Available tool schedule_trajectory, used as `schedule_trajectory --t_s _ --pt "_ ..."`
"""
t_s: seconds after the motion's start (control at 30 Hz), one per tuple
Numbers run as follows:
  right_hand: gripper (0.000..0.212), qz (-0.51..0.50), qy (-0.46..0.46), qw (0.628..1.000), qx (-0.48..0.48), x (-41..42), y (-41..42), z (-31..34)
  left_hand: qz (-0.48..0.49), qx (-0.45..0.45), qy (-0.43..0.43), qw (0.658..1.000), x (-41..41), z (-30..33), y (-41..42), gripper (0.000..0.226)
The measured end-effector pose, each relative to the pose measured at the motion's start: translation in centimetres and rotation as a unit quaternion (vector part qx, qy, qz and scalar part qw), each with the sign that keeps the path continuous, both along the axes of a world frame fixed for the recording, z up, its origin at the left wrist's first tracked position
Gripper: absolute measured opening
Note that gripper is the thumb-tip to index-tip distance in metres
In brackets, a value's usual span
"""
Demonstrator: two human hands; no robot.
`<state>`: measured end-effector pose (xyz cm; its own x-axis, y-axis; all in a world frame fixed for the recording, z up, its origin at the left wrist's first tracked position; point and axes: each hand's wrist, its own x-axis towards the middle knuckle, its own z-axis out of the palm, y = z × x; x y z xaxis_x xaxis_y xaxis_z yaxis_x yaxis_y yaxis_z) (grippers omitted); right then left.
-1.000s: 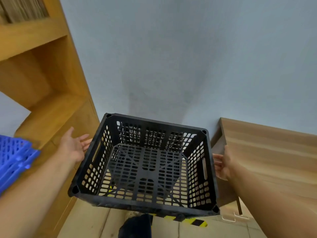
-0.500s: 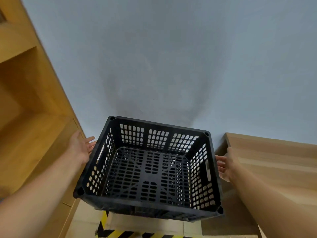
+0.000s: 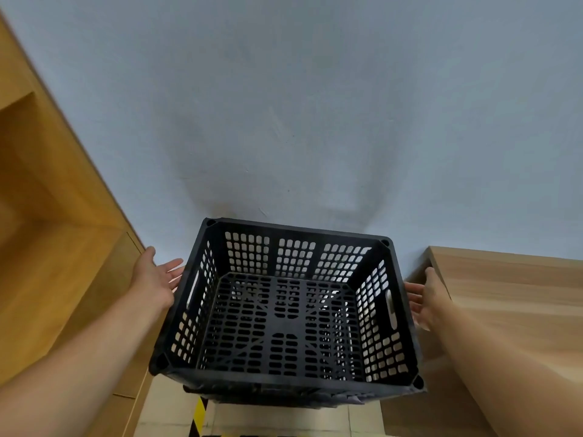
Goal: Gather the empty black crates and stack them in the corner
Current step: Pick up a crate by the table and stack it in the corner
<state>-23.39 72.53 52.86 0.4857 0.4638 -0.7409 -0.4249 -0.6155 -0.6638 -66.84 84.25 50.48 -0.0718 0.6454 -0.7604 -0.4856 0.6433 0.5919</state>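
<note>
An empty black crate (image 3: 285, 313) with perforated walls sits against the wall, between a wooden shelf unit and a wooden table. Under its front edge shows the rim of a second black crate (image 3: 271, 400). My left hand (image 3: 156, 280) is at the crate's left wall by the handle slot, palm toward it and fingers spread. At the right wall by the other handle slot, my right hand (image 3: 424, 298) is spread the same way. Neither hand curls around a handle. I cannot tell whether the fingertips touch the walls.
A wooden shelf unit (image 3: 56, 247) rises on the left and a wooden table (image 3: 504, 298) stands on the right, leaving a narrow gap. The pale blue wall (image 3: 299, 121) closes the back. Yellow-and-black tape (image 3: 198, 414) marks the tiled floor below.
The crate has moved closer to the wall and lower. Pale floor showed through its bottom before; now it is dark underneath. Both hands stayed at its sides.
</note>
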Motion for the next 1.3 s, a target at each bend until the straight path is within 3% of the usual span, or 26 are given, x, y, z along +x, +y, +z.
schedule_trajectory --t_s 0.2,0.33,0.47,0.53,0.67,0.7,0.83,1.0,1.3 --pt "0.069 -0.003 -0.020 1.000 -0.001 0.0 0.2 -0.3 -0.006 0.007 0.015 1.000 0.1 -0.4 0.1 0.070" --pt "0.053 0.037 -0.058 0.998 0.009 -0.6 -0.5 -0.5 -0.021 0.026 0.037 0.999 0.4 -0.3 -0.7 0.061" --pt "0.035 0.111 -0.160 0.981 0.003 -1.4 -2.4 -1.2 -0.100 0.082 0.172 0.977 1.0 -0.5 -3.1 0.038" --pt "0.039 0.154 -0.197 0.968 0.005 -1.9 -3.9 -1.8 -0.198 0.128 0.322 0.917 1.0 -1.4 -4.9 0.035" --pt "0.044 0.259 -0.315 0.913 -0.034 -2.5 -7.3 -3.3 -0.362 0.184 0.572 0.713 -0.6 -5.0 -8.6 0.062" --pt "0.044 0.265 -0.330 0.905 -0.035 -2.6 -7.9 -3.6 -0.357 0.172 0.596 0.698 -0.8 -5.5 -9.3 0.066" --pt "0.046 0.251 -0.340 0.906 -0.020 -3.3 -9.0 -4.3 -0.302 0.154 0.545 0.767 -0.2 -5.2 -9.9 0.044" --pt "0.046 0.246 -0.326 0.913 -0.018 -3.2 -9.0 -4.9 -0.317 0.146 0.530 0.773 -0.6 -5.7 -10.0 0.056" --pt "0.039 0.251 -0.310 0.917 -0.013 -3.0 -9.1 -5.3 -0.321 0.157 0.515 0.779 -0.5 -5.5 -10.5 0.048"
